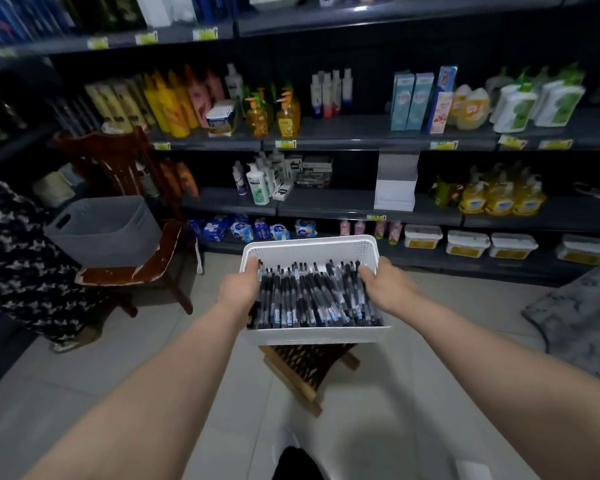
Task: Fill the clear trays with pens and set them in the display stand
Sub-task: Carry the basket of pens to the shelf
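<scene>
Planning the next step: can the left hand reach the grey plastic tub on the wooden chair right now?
Probably not: the left hand grips the white perforated basket, and the grey plastic tub sits apart.

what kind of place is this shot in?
Probably a small retail shop aisle: dark shelves stocked with pump soap bottles, yellow price tags along the shelf edges, and a white basket full of pens, likely stock.
</scene>
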